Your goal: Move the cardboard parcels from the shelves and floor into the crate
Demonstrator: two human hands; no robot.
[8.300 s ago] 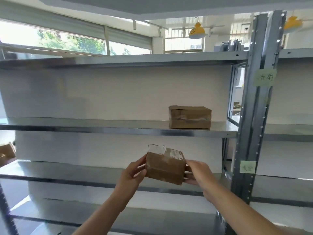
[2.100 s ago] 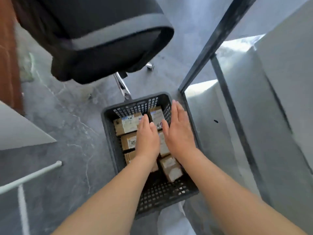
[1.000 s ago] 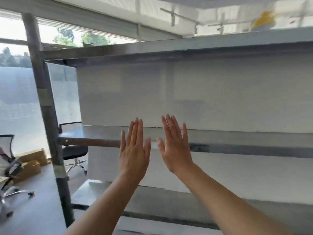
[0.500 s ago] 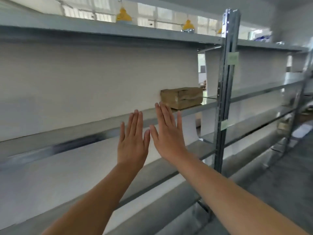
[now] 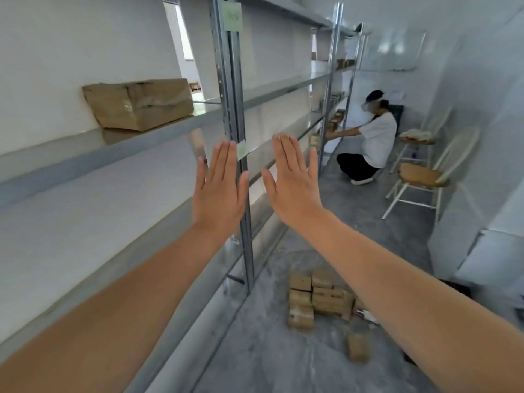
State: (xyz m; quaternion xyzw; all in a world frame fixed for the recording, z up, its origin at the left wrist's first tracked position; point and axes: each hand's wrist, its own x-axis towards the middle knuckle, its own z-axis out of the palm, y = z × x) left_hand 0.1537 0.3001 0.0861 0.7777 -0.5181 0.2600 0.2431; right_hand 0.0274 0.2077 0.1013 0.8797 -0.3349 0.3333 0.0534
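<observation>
Now 1 large cardboard parcel (image 5: 139,104) sits on middle shelf (image 5: 85,160), upper left, near upright post (image 5: 235,80). Cluster of small parcels (image 5: 320,296) lies on floor (image 5: 269,350) beside shelving; 1 stray parcel (image 5: 357,347) just apart, nearer camera. Crate out of view, so done share cannot be told. Left grip (image 5: 218,191) and right grip (image 5: 292,185) both flat, fingers straight, holding nothing, well apart from any parcel. Judgement: shelf parcel and floor pile left to move. Beyond: crouching person (image 5: 374,137), white chair (image 5: 419,175)
</observation>
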